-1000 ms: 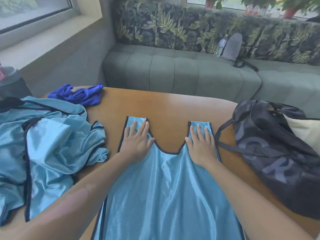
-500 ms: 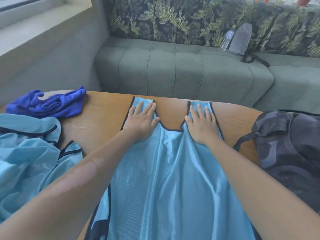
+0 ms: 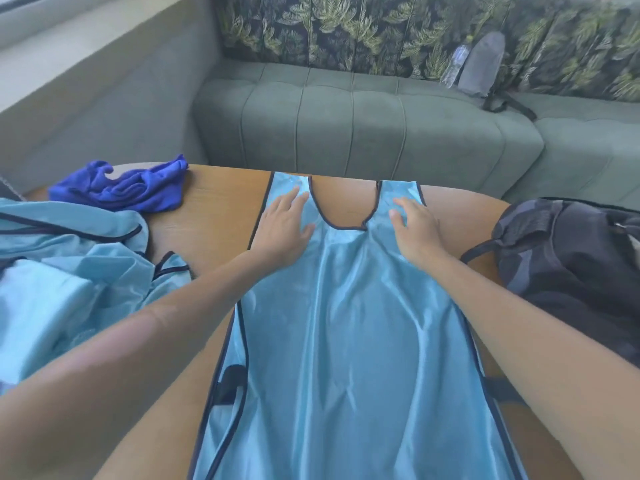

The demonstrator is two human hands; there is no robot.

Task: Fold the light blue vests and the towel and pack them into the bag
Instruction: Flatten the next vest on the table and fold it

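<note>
A light blue vest (image 3: pixel 346 323) with dark trim lies spread flat on the wooden table (image 3: pixel 214 209), its shoulder straps at the far edge. My left hand (image 3: pixel 282 230) rests flat on the left strap with straight fingers. My right hand (image 3: pixel 414 230) lies on the right strap, fingers slightly bent. More light blue vests (image 3: pixel 69 271) sit in a crumpled heap at the left. A dark blue towel (image 3: pixel 131 188) lies bunched at the far left corner. The dark patterned bag (image 3: pixel 568 258) stands at the right edge.
A grey-green sofa (image 3: pixel 363 123) with leaf-print back cushions runs behind the table. On it stand a clear plastic bottle (image 3: pixel 455 64) and a grey pouch (image 3: pixel 481 64) with a strap. A window sill lies at the upper left.
The vest has slid away from me toward the table's far edge, both hands moving with it on the straps. The view has tilted down and closer.
</note>
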